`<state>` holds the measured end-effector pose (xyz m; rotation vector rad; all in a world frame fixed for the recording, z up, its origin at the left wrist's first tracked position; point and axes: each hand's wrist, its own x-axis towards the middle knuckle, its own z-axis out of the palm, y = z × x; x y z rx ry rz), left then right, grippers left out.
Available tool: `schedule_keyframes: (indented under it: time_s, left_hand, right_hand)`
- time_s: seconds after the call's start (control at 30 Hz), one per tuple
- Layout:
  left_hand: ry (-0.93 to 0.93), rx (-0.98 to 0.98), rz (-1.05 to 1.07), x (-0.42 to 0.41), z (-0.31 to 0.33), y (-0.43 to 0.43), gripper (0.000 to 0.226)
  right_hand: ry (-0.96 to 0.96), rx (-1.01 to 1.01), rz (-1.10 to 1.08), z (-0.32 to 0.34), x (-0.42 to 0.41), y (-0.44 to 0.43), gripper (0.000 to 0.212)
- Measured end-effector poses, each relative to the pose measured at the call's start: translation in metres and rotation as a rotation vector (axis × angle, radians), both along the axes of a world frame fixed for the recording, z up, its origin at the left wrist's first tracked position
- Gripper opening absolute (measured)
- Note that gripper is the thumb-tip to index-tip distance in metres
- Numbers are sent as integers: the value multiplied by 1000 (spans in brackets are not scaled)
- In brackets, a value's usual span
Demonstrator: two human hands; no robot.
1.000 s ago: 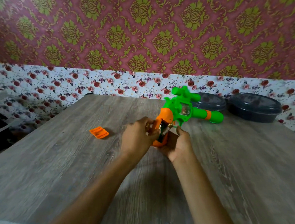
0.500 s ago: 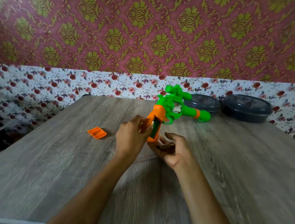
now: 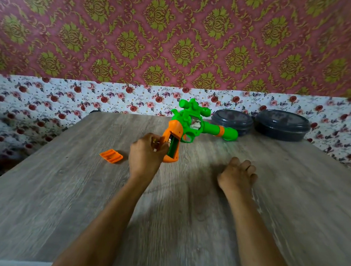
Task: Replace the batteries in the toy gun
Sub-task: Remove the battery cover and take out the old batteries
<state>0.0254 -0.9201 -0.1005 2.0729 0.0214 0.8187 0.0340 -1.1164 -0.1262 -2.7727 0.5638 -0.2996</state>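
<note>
The green and orange toy gun (image 3: 194, 124) is tilted over the wooden table (image 3: 76, 192), barrel pointing right. My left hand (image 3: 145, 155) grips its orange handle. The open battery compartment (image 3: 172, 146) faces me and shows its green inside. My right hand (image 3: 237, 174) is down on the table to the right, palm down, apart from the gun, fingers curled. The batteries seen in its palm earlier are hidden beneath it. The orange battery cover (image 3: 111, 156) lies on the table left of my left hand.
Two dark round lidded containers (image 3: 232, 119) (image 3: 281, 125) stand at the table's far edge, just behind the gun's barrel. A floral wall runs behind the table. The table's near edge is close to my forearms.
My right hand has left the gun's handle with the batteries in its palm, turned palm down and moved right to the table. My left hand still holds the gun.
</note>
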Motion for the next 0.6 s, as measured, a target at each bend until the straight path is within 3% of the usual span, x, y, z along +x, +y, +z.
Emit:
schedule_keyframes:
  time_s: [0.13, 0.2, 0.23, 0.3, 0.4, 0.5, 0.6]
  left_hand:
    - [28, -29, 6, 2, 0, 3, 17]
    - [56, -51, 12, 4, -2, 4, 16]
    - [65, -70, 14, 4, -3, 4, 17]
    - [74, -116, 12, 6, -4, 5, 22]
    - [70, -132, -2, 6, -6, 4, 24]
    - [67, -153, -45, 6, -7, 2, 24]
    - [95, -193, -97, 5, -7, -1, 28]
  right_hand:
    - [-19, -76, -21, -3, 0, -2, 43]
    - [-211, -100, 64, -1, 2, 3, 40]
    - [-341, -18, 155, -1, 3, 10, 37]
    - [-418, 492, 319, 2, 1, 31, 32]
    - [-14, 1355, 473, 11, -6, 61, 24]
    - [122, 1705, 627, 13, -8, 65, 17]
    - [91, 1816, 679, 10, -8, 66, 14]
